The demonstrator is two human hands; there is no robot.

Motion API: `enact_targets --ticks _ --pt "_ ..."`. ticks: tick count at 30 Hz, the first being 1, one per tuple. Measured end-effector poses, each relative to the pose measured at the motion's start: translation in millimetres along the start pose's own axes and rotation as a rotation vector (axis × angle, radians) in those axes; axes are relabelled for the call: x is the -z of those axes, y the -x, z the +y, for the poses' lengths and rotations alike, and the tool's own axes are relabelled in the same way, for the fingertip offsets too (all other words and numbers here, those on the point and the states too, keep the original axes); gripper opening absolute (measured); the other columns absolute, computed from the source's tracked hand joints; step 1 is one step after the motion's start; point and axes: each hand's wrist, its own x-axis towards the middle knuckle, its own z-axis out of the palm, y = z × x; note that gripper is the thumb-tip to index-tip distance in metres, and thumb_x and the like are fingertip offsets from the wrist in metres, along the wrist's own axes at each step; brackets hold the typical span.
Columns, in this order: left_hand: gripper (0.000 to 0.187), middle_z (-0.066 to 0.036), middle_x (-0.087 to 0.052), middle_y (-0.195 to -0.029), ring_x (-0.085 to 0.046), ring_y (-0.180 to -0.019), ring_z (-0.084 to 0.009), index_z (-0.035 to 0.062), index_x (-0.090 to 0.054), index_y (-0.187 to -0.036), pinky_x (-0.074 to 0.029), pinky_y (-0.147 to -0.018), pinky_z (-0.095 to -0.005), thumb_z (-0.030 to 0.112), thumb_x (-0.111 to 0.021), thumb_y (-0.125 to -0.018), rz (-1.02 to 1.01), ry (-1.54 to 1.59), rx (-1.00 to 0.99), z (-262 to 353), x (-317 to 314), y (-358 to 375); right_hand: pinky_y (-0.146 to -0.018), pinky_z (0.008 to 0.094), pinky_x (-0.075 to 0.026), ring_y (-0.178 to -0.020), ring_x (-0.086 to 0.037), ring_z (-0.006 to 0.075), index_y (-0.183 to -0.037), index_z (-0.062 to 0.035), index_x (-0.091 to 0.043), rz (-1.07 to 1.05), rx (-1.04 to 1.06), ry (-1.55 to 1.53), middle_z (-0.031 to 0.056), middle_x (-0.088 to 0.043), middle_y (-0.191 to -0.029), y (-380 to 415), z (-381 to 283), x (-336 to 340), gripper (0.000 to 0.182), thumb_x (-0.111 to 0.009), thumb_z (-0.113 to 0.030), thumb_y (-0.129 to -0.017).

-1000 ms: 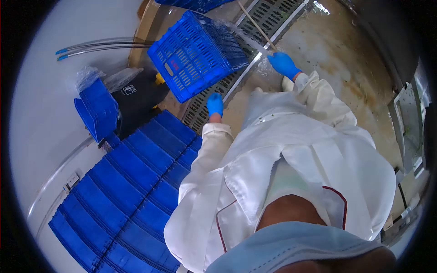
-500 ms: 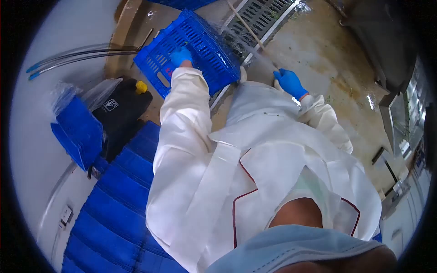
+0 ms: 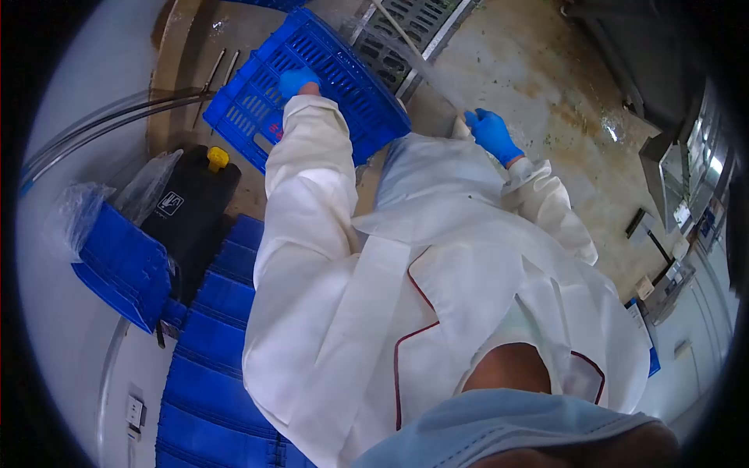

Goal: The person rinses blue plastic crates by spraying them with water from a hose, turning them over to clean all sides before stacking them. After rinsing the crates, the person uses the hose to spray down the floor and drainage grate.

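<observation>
**A:** Wash bay, seen from above your own chest. Start with the biggest thing: the wet concrete floor (image 3: 562, 101), flecked with green scraps, sloping toward the metal drain grate (image 3: 421, 19) at the top of the view. Working beside the grate looks sensible, since runoff would go straight down it.

**B:** And the stack at lower left?

**A:** A row of blue crates (image 3: 211, 374), nested and lying along the white wall, well apart from the spray. One more blue crate with plastic film (image 3: 117, 257) sits just beside them, next to a black jerrycan with a yellow cap (image 3: 195, 210).

**B:** Where is the crate you are handling?

**A:** The blue slatted crate (image 3: 343, 86) lies tilted on the floor, one corner over the edge of the grate, its slotted face turned up toward you. That angle, I judge, lets water run through the slots rather than pool.

**B:** Your hands?

**A:** Both in blue gloves. Your left hand (image 3: 298, 80) reaches out at full arm's length and rests on the crate's face, fingers curled down on the slats as if steadying it. Your right hand (image 3: 493, 134) is closed round the end of a hose (image 3: 398, 35), near your apron; a thin jet shows leaving it toward the crate.
</observation>
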Motion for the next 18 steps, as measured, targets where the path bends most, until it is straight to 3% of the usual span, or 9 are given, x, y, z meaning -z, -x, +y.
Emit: enact_targets --ticks 2,5,8,10,13,16,18 --pt "0.024 -0.013 -0.064 -0.089 -0.063 -0.077 -0.0285 0.005 -0.066 -0.086 -0.05 -0.067 -0.0402 0.023 -0.058 -0.073 -0.158 -0.23 -0.27 -2 25 -3 -0.065 0.0425 -0.044 -0.072 -0.055 0.0399 -0.077 0.001 -0.059 -0.019 -0.059 -0.014 0.0239 -0.057 -0.072 -3 -14 1 0.04 -0.046 -0.036 -0.083" --pt "0.024 -0.011 -0.064 -0.085 -0.062 -0.071 -0.0259 0.0041 -0.064 -0.09 -0.049 -0.064 -0.0387 0.02 -0.059 -0.072 -0.049 0.694 0.036 -20 53 -4 -0.065 0.0428 -0.043 -0.071 -0.055 0.0396 -0.076 0.001 -0.059 -0.04 -0.008 0.045 0.0239 -0.057 -0.073 -7 -23 8 0.04 -0.046 -0.036 -0.083" --pt "0.024 -0.011 -0.064 -0.082 -0.061 -0.067 -0.0247 0.0038 -0.064 -0.091 -0.049 -0.061 -0.0373 0.018 -0.059 -0.072 -0.131 1.386 0.052 -25 114 -4 -0.064 0.044 -0.043 -0.07 -0.055 0.0396 -0.076 0.0004 -0.059 -0.075 0.075 0.108 0.024 -0.057 -0.073 -4 -25 13 0.039 -0.046 -0.036 -0.083" --pt "0.023 -0.011 -0.064 -0.08 -0.061 -0.065 -0.024 0.0036 -0.063 -0.091 -0.048 -0.06 -0.0364 0.016 -0.06 -0.072 -0.234 1.535 0.009 -14 150 -7 -0.063 0.045 -0.043 -0.069 -0.055 0.0399 -0.077 0.0 -0.059 -0.085 0.151 0.164 0.024 -0.057 -0.073 -1 -26 13 0.039 -0.045 -0.036 -0.084" --pt "0.023 -0.01 -0.064 -0.077 -0.06 -0.061 -0.0228 0.0033 -0.063 -0.091 -0.048 -0.058 -0.035 0.014 -0.06 -0.071 -0.299 1.232 -0.084 4 172 -23 -0.062 0.046 -0.043 -0.067 -0.055 0.0407 -0.078 -0.0005 -0.059 -0.054 0.245 0.236 0.0239 -0.057 -0.073 1 -30 9 0.04 -0.044 -0.037 -0.084" --pt "0.019 -0.017 -0.063 -0.083 -0.062 -0.07 -0.0294 0.0045 -0.066 -0.084 -0.049 -0.062 -0.0388 0.014 -0.055 -0.071 -0.042 -0.088 -0.296 -2 126 -28 -0.062 0.0461 -0.044 -0.066 -0.054 0.0411 -0.078 -0.0008 -0.059 -0.002 0.222 0.223 0.0238 -0.057 -0.071 -1 -34 11 0.04 -0.044 -0.037 -0.084" --pt "0.02 -0.02 -0.061 -0.086 -0.061 -0.077 -0.0326 0.0051 -0.066 -0.079 -0.049 -0.067 -0.0412 0.018 -0.054 -0.07 -0.13 -0.138 -0.33 -21 59 -32 -0.061 0.046 -0.044 -0.065 -0.054 0.0412 -0.077 -0.0008 -0.059 0.036 0.224 0.214 0.0236 -0.056 -0.069 2 -27 9 0.04 -0.044 -0.037 -0.084"
